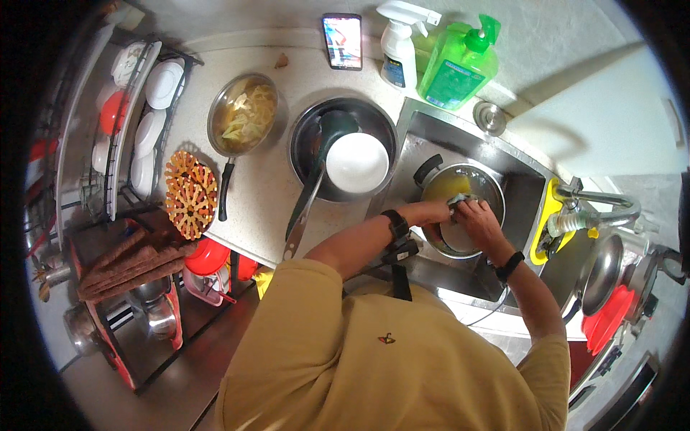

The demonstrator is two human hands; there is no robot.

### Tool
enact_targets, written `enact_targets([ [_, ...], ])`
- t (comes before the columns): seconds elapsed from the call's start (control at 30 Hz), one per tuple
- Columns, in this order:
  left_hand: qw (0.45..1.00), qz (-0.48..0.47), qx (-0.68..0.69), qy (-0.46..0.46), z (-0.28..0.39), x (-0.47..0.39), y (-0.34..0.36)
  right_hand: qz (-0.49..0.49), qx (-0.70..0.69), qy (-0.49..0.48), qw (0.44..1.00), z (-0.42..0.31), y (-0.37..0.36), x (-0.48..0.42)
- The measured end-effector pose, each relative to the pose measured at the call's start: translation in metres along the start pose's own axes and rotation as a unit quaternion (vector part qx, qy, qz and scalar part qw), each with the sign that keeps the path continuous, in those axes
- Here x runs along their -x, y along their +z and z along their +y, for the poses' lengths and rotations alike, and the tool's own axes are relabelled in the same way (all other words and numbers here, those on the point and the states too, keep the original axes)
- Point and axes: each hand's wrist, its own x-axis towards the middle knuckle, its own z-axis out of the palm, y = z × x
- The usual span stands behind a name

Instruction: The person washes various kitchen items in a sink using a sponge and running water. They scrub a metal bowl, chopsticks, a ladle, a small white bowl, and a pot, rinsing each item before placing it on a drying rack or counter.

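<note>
Both hands meet over a metal pot [498, 196] with dark side handles, which stands in the stainless steel sink [420, 129]. A small greyish cloth [460, 199] is bunched between my left hand [433, 213] and my right hand [477, 218]. My right fingers are curled over it. My left fingers grip its near side and are partly hidden. Yellowish and pale patches show inside the pot, but what they are is unclear. Left of the sink, a large dark metal bowl [302, 124] holds a white bowl [357, 162], a dark spatula [330, 132] and a metal-handled utensil [299, 234].
A pan of cooked cabbage [245, 116] and a slatted wooden trivet [190, 196] occupy the left counter. Along the wall stand a phone [343, 42], a spray bottle [398, 54] and a green pump bottle [458, 67]. A faucet [609, 202] and yellow caddy [545, 215] edge the sink's right.
</note>
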Motion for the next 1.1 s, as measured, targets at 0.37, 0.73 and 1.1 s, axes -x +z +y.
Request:
enact_targets([
  [0.37, 0.954, 0.245, -0.070, 0.156, -0.053, -0.056, -0.006, 0.001, -0.637, 0.403, 0.657, -0.032, 0.039, 0.020],
  [0.73, 0.608, 0.236, -0.705, 0.278, -0.015, -0.014, 0.007, 0.203, -0.692, 0.408, 0.560, -0.038, -0.012, 0.073],
  [1.1, 0.602, 0.198, -0.746, 0.206, -0.106, -0.082, 0.007, 0.225, -0.602, 0.437, 0.629, -0.046, -0.037, 0.079],
])
